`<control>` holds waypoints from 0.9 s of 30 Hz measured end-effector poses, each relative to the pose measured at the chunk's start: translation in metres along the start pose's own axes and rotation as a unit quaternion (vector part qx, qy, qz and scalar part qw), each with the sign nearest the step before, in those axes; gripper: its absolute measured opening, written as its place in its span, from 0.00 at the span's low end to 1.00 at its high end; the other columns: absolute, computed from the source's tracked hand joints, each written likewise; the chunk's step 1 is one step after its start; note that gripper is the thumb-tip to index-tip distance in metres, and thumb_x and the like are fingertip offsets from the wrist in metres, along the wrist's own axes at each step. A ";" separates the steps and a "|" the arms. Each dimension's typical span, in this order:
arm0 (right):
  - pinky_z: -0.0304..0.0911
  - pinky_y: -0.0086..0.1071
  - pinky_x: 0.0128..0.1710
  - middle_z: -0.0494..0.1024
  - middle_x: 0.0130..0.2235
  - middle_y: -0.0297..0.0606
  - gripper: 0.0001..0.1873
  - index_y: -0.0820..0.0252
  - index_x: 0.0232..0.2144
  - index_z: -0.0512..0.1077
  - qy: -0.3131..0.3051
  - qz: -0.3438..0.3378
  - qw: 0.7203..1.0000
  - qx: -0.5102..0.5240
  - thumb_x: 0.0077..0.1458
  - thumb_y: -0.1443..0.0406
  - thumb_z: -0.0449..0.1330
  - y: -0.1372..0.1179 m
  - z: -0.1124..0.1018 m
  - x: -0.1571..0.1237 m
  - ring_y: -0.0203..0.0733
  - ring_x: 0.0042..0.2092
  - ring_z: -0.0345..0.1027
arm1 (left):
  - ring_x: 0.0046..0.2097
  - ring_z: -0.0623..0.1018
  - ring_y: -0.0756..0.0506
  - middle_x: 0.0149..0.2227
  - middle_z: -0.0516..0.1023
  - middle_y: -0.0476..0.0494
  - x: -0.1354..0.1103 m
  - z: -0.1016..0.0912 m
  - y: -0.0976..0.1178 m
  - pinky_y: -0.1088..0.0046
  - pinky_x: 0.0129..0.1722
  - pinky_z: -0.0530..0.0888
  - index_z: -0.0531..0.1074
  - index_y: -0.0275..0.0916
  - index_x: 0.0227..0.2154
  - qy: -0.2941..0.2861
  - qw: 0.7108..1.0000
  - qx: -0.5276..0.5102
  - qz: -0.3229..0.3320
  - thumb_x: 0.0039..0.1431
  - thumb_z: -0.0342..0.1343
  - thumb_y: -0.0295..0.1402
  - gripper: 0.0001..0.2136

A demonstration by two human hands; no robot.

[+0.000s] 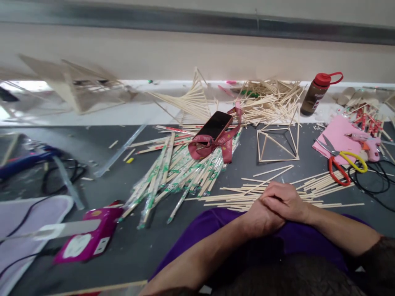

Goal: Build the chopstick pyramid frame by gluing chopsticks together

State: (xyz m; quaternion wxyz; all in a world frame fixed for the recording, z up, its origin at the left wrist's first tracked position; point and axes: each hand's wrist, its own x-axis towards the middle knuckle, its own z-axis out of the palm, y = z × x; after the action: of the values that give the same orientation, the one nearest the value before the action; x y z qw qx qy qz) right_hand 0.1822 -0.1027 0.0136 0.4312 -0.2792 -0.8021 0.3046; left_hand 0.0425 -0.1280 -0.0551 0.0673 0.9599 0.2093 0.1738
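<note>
My left hand point(287, 201) and my right hand point(261, 217) are clasped together over my lap, fingers folded closed, with no object visible in them. Bare wooden sticks point(231, 197) lie on the dark surface just beyond and on both sides of my hands. Farther out stands a small open frame of glued sticks point(278, 159), with triangular and square sides. To the left is a heap of wrapped chopsticks point(185, 172) in clear and green packaging. A phone point(214, 125) with a red strap point(200, 150) rests on that heap.
On the right are scissors point(338, 166), pink paper point(336, 133), a pink glue gun point(370, 146) and a bottle point(313, 100). A stick model point(194, 100) and a stick pile point(274, 102) line the back. At left lie a magenta box point(92, 234), cables and a blue tool point(31, 160).
</note>
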 end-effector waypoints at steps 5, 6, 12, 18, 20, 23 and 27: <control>0.68 0.26 0.32 0.77 0.28 0.36 0.11 0.59 0.31 0.75 0.027 0.031 0.999 0.020 0.65 0.67 0.56 -0.005 -0.009 0.007 0.34 0.31 0.72 | 0.40 0.80 0.44 0.33 0.82 0.44 0.003 -0.011 -0.002 0.68 0.43 0.76 0.80 0.39 0.40 0.085 0.996 -0.041 0.002 0.67 0.50 0.31 0.12; 0.68 0.26 0.32 0.77 0.28 0.35 0.11 0.59 0.31 0.75 0.031 0.031 0.999 0.021 0.65 0.67 0.56 -0.006 -0.011 0.008 0.34 0.31 0.72 | 0.40 0.80 0.44 0.33 0.82 0.44 0.003 -0.014 -0.001 0.69 0.44 0.76 0.80 0.39 0.39 0.110 0.992 -0.055 -0.003 0.68 0.48 0.31 0.13; 0.66 0.24 0.31 0.77 0.28 0.33 0.10 0.58 0.32 0.75 0.047 0.063 0.997 0.008 0.64 0.68 0.56 -0.002 -0.018 0.007 0.33 0.30 0.72 | 0.37 0.80 0.48 0.31 0.82 0.47 0.006 -0.042 -0.001 0.73 0.43 0.76 0.75 0.39 0.32 0.169 0.973 -0.156 -0.012 0.71 0.49 0.37 0.13; 0.67 0.25 0.30 0.79 0.29 0.32 0.10 0.54 0.31 0.77 0.046 0.118 0.992 0.006 0.65 0.65 0.57 -0.001 -0.028 0.007 0.35 0.30 0.74 | 0.33 0.80 0.49 0.31 0.83 0.48 0.020 -0.083 -0.017 0.73 0.33 0.73 0.75 0.40 0.32 0.161 0.977 -0.130 -0.044 0.71 0.48 0.39 0.15; 0.67 0.25 0.30 0.79 0.28 0.32 0.10 0.53 0.32 0.77 0.055 0.119 0.991 -0.001 0.64 0.65 0.58 -0.003 -0.037 0.010 0.35 0.29 0.75 | 0.30 0.80 0.50 0.30 0.83 0.48 0.026 -0.095 -0.025 0.73 0.31 0.72 0.76 0.40 0.31 0.178 0.976 -0.113 -0.051 0.71 0.49 0.40 0.16; 0.66 0.25 0.27 0.77 0.27 0.30 0.08 0.52 0.32 0.77 0.070 0.118 0.990 -0.007 0.63 0.65 0.59 -0.003 -0.050 0.011 0.34 0.26 0.72 | 0.28 0.79 0.51 0.26 0.82 0.47 0.036 -0.106 -0.041 0.74 0.29 0.72 0.77 0.40 0.29 0.216 0.967 -0.092 -0.097 0.71 0.51 0.40 0.17; 0.64 0.25 0.25 0.75 0.27 0.29 0.07 0.51 0.35 0.78 0.093 0.143 0.985 -0.013 0.63 0.65 0.59 0.010 -0.060 0.005 0.32 0.25 0.69 | 0.29 0.78 0.51 0.26 0.81 0.45 0.041 -0.108 -0.064 0.76 0.31 0.73 0.77 0.38 0.29 0.273 0.930 -0.123 -0.212 0.71 0.50 0.41 0.18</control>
State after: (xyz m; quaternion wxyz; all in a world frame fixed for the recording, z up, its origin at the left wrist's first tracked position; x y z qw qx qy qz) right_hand 0.2336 -0.0774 0.0354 0.4518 -0.4240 -0.7142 0.3255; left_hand 0.0143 -0.0471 0.0447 0.1604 0.7929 0.3951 0.4352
